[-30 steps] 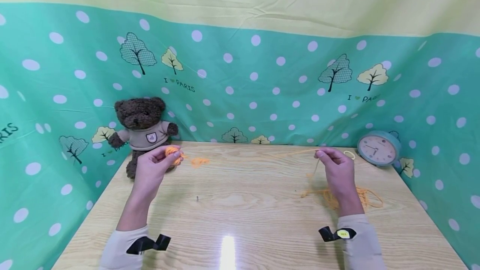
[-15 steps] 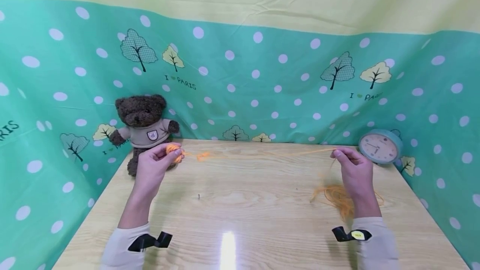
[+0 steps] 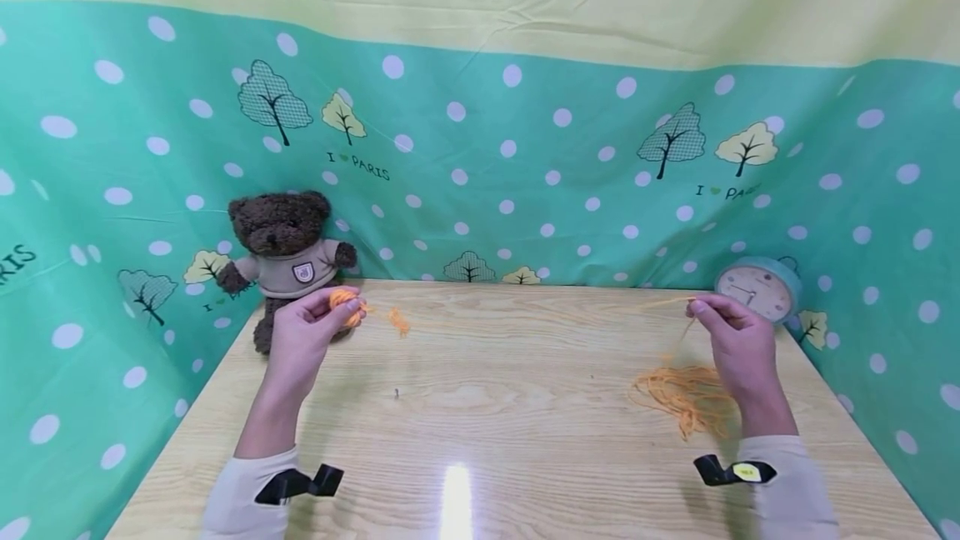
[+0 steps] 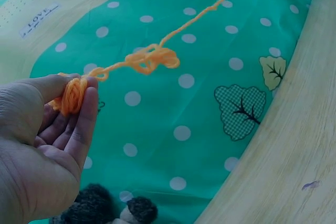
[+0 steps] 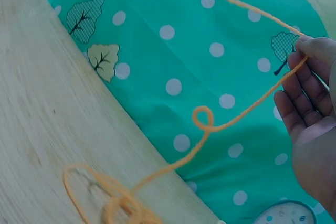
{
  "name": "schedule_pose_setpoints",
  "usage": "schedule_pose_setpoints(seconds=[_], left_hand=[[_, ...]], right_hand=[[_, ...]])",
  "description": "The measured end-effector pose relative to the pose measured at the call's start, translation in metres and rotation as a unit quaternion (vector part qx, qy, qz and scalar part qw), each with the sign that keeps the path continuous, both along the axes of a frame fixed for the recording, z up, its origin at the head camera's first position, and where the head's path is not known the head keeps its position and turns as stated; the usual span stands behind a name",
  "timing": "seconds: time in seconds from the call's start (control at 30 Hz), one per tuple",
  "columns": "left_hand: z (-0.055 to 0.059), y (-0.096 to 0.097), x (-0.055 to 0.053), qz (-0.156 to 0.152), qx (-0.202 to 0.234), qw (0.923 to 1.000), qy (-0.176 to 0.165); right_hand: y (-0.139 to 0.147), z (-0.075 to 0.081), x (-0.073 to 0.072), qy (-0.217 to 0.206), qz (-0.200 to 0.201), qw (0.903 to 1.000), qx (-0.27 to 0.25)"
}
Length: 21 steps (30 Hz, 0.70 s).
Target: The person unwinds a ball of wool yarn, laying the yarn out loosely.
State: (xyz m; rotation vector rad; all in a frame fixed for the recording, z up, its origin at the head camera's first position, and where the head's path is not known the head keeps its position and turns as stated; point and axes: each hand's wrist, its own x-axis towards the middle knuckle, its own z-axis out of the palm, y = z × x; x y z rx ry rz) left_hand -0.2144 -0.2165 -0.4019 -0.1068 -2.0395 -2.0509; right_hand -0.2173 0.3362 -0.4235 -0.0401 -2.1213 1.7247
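My left hand [image 3: 306,332] pinches a small wound bundle of orange yarn [image 4: 72,96] between thumb and fingers, in front of the teddy bear. Just beyond the bundle, a loose tangle of yarn [image 4: 152,60] hangs on the strand. From there the yarn strand [image 5: 236,1] stretches across to my right hand [image 3: 738,348], which pinches it between thumb and forefinger near the clock. Below the right hand, the strand drops with one small loop [image 5: 203,118] in it. It runs down to a loose heap of orange yarn [image 3: 686,398] on the table.
A brown teddy bear [image 3: 281,227] in a grey shirt sits at the table's back left. At the back right stands a round teal alarm clock [image 3: 759,288]. A dotted green cloth [image 3: 480,157] hangs behind the wooden table [image 3: 510,440]. A tiny dark speck [image 3: 397,393] lies left of centre.
My right hand has moved right, drawing the strand out, and now overlaps the clock. The yarn heap shows more fully. My left hand stays in place while the tangle beside it swings.
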Motion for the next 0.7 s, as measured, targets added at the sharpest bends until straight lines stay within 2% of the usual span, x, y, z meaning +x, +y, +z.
schedule_pose_setpoints(seconds=[0.17,0.4,0.7], left_hand=[[0.001,-0.002,0.000,-0.004,0.011,0.9999,0.003],[0.001,-0.002,0.000,-0.007,0.011,0.9999,0.005],[0.001,-0.002,0.001,-0.003,0.006,1.0000,0.003]], right_hand=[[0.011,0.001,0.001,0.004,0.006,0.9999,0.014],[0.033,0.001,0.005,0.040,0.032,0.9980,-0.037],[0.062,-0.007,0.012,0.040,0.029,0.9965,-0.067]])
